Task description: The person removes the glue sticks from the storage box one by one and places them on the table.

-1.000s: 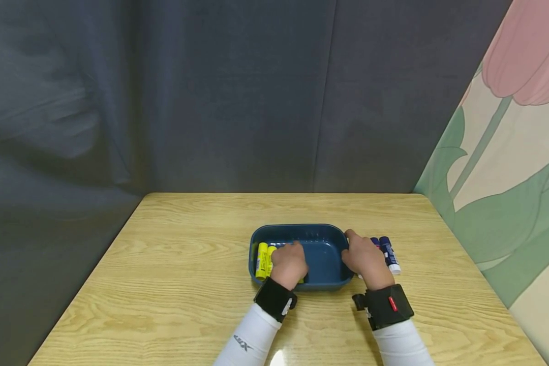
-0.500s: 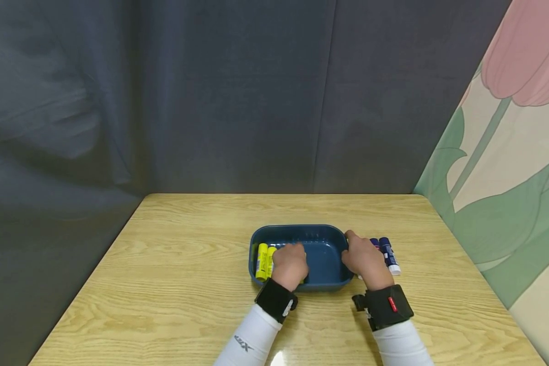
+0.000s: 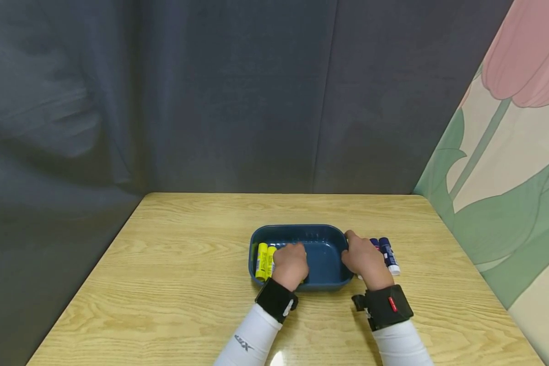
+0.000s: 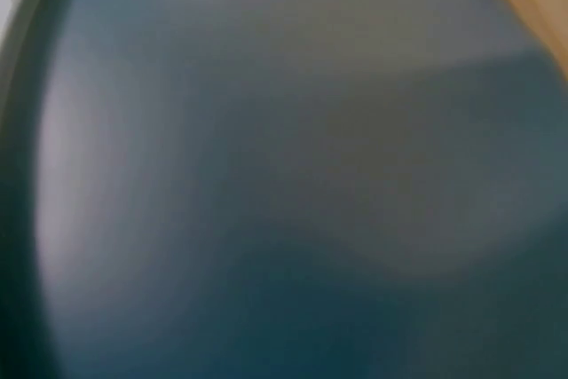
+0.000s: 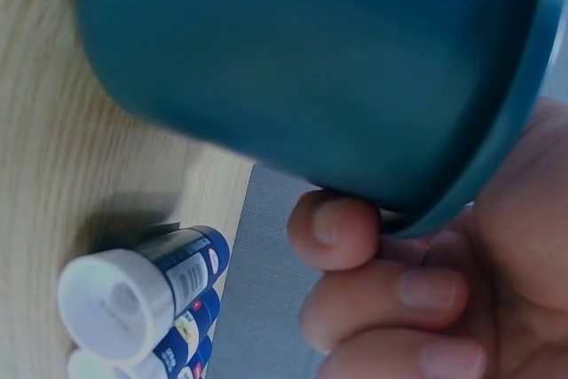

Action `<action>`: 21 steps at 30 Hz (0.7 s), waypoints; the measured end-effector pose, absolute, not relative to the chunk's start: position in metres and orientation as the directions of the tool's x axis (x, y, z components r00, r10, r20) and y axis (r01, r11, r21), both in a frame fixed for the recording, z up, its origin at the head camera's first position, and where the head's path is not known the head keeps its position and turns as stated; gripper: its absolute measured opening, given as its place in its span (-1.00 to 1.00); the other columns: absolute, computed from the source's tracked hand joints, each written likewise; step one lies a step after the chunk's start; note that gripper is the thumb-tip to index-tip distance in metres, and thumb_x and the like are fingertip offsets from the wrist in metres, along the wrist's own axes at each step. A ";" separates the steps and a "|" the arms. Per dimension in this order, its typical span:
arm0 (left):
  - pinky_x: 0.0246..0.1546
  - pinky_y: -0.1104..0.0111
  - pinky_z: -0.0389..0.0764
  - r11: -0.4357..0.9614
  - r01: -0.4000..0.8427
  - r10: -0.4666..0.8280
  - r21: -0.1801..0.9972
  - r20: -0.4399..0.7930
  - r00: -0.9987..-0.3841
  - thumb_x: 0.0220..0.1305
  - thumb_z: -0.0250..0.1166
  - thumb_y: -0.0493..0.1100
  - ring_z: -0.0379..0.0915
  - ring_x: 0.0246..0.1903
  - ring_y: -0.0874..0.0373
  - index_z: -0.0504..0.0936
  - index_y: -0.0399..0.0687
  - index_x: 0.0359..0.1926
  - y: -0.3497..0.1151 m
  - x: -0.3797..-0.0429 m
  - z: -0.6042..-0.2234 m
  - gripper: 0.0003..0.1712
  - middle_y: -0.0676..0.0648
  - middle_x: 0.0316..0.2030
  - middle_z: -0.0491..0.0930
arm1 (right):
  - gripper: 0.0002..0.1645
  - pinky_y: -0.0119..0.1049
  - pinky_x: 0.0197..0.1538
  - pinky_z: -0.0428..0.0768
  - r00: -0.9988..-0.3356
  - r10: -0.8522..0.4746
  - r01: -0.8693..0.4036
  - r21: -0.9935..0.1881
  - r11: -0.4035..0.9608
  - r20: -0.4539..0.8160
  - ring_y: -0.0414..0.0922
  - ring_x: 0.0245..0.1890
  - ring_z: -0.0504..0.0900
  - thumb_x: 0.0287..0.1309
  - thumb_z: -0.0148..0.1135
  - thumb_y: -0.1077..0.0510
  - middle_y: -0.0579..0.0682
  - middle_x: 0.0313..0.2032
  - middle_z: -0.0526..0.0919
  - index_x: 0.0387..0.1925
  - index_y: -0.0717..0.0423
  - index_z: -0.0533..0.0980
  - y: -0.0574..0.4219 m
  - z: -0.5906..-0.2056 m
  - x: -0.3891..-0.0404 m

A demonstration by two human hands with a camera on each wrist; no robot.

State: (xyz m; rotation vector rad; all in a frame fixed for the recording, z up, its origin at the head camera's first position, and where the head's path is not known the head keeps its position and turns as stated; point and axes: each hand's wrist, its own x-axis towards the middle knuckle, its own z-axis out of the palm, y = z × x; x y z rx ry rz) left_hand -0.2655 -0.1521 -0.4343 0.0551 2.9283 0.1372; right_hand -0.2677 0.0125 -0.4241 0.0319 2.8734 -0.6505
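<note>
A dark blue rectangular plastic container [image 3: 326, 285] sits on the wooden table. My left hand [image 3: 291, 266] reaches down inside its left half, back of the hand up, fingertips hidden. Yellow glue sticks [image 3: 262, 261] lie side by side just left of that hand, and a bit of yellow shows at its right edge. Whether the left fingers grip one I cannot tell; the left wrist view has only the blurred container wall [image 4: 293, 148]. My right hand [image 3: 367, 258] grips the container's right end, its fingers [image 5: 333, 232] curled under the rim in the right wrist view.
Several dark blue glue sticks [image 3: 389, 255] with white ends rest on the table [image 3: 178, 284] beside the right hand, partly hidden by it. Dark grey cloth [image 3: 238, 101] hangs behind the table; a flower-painted wall [image 3: 508, 223] stands at the right.
</note>
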 end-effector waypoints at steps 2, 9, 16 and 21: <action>-0.35 0.21 0.54 0.995 0.025 0.045 0.096 -0.215 -0.976 0.03 0.40 -0.09 0.55 -0.33 0.12 0.61 0.01 -0.10 -0.152 -0.266 -0.434 -0.65 -0.04 -0.33 0.62 | -0.37 -0.21 -0.53 0.43 -0.981 -0.024 0.062 -0.426 0.903 -0.193 0.07 -0.29 0.51 0.14 0.01 0.25 0.41 0.03 0.47 0.27 0.30 0.22 0.013 -0.424 -0.268; -0.32 0.20 0.55 0.995 0.020 0.042 0.098 -0.234 -0.971 0.04 0.40 -0.10 0.55 -0.28 0.11 0.59 0.02 -0.03 -0.151 -0.265 -0.434 -0.59 -0.04 -0.27 0.63 | -0.38 -0.16 -0.46 0.48 -0.980 -0.021 0.067 -0.427 0.902 -0.199 0.07 -0.28 0.51 0.16 0.02 0.23 0.41 0.05 0.46 0.26 0.33 0.22 0.013 -0.425 -0.267; -0.31 0.21 0.55 0.995 0.017 0.042 0.102 -0.250 -0.967 0.04 0.41 -0.09 0.54 -0.32 0.12 0.56 0.03 0.03 -0.151 -0.266 -0.434 -0.52 -0.04 -0.28 0.63 | -0.40 -0.07 -0.39 0.55 -0.980 -0.025 0.063 -0.427 0.902 -0.197 0.08 -0.26 0.54 0.17 0.01 0.23 0.43 0.04 0.46 0.24 0.35 0.24 0.014 -0.425 -0.267; -0.33 0.22 0.55 0.995 0.019 0.044 0.102 -0.247 -0.968 0.04 0.41 -0.09 0.54 -0.33 0.11 0.56 0.02 0.03 -0.151 -0.266 -0.433 -0.52 -0.04 -0.30 0.62 | -0.40 -0.05 -0.36 0.56 -0.980 -0.027 0.062 -0.430 0.901 -0.199 0.08 -0.25 0.53 0.17 0.01 0.23 0.44 0.05 0.45 0.25 0.36 0.23 0.013 -0.425 -0.268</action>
